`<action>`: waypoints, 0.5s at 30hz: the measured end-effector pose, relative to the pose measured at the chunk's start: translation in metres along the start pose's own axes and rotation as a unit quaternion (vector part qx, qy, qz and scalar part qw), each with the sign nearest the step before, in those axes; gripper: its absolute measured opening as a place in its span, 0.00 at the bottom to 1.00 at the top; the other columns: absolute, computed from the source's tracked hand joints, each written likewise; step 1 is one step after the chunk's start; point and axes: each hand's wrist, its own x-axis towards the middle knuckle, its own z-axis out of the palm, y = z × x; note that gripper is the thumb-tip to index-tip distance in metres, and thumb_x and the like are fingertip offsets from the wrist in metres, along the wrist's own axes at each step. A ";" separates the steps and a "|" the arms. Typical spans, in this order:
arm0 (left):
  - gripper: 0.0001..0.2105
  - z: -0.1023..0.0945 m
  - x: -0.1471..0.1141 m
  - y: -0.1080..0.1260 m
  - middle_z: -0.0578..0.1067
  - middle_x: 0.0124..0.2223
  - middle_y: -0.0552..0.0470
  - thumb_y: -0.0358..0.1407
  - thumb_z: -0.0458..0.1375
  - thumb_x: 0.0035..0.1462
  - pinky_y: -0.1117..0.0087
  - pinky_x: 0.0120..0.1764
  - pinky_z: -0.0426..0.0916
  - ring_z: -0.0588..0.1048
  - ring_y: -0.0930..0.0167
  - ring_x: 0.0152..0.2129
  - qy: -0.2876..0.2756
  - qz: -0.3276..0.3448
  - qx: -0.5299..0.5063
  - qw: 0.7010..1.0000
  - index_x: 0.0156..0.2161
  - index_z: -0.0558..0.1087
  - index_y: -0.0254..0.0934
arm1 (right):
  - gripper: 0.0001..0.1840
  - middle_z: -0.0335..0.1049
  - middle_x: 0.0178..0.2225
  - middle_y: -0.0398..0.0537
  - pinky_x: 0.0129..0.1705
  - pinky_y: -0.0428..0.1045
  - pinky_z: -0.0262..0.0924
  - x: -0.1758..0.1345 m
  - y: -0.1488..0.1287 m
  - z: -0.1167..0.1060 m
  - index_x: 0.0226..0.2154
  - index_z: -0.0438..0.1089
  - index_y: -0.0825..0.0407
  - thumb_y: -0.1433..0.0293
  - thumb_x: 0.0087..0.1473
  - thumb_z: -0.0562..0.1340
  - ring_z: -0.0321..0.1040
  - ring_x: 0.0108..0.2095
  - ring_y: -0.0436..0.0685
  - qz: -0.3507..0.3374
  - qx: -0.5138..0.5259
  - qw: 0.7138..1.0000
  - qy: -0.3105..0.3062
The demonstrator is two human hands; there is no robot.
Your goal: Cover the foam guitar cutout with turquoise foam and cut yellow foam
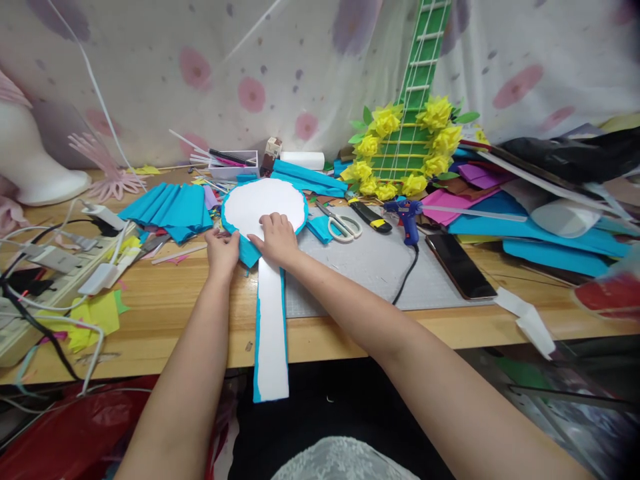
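A white guitar-shaped cutout (265,200) with a round body lies on the table, its long neck pointing toward me past the table edge. Blue crepe paper (249,252) is folded around its rim, with a loose flap at the lower left. My left hand (223,252) is closed in a pinch on the crepe paper at the body's left edge. Across the lower right of the body, my right hand (276,239) rests with fingers stretched out, the thumb near the flap.
Scissors (343,223), a utility knife (370,215), a blue glue gun (409,217) and a phone (460,265) lie on a grey cutting mat (330,287). A green guitar with yellow flowers (405,147) stands behind. Power strips (55,287) and cables crowd the left; paper sheets (555,227) pile up right.
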 end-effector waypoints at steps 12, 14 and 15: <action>0.19 0.005 0.001 0.001 0.70 0.29 0.55 0.32 0.62 0.47 0.62 0.45 0.68 0.75 0.69 0.32 0.010 0.002 0.007 1.000 0.43 0.60 0.36 | 0.24 0.63 0.47 0.56 0.50 0.55 0.53 -0.004 0.010 0.000 0.48 0.65 0.56 0.56 0.55 0.58 0.55 0.48 0.64 -0.040 0.039 0.998 -0.006; 0.17 0.004 -0.001 0.001 0.71 0.31 0.53 0.35 0.61 0.49 0.61 0.46 0.67 0.75 0.68 0.35 0.013 0.009 0.002 1.000 0.42 0.61 0.36 | 0.22 0.63 0.47 0.56 0.50 0.55 0.53 -0.003 0.011 0.001 0.48 0.65 0.56 0.58 0.57 0.58 0.55 0.48 0.63 -0.039 0.045 0.998 -0.006; 0.17 0.003 -0.001 0.001 0.71 0.32 0.52 0.37 0.61 0.49 0.61 0.46 0.67 0.75 0.68 0.36 0.012 0.012 -0.005 1.000 0.42 0.61 0.36 | 0.22 0.63 0.47 0.56 0.50 0.55 0.53 -0.003 0.011 0.001 0.48 0.65 0.56 0.58 0.57 0.58 0.55 0.48 0.63 -0.037 0.047 0.998 -0.006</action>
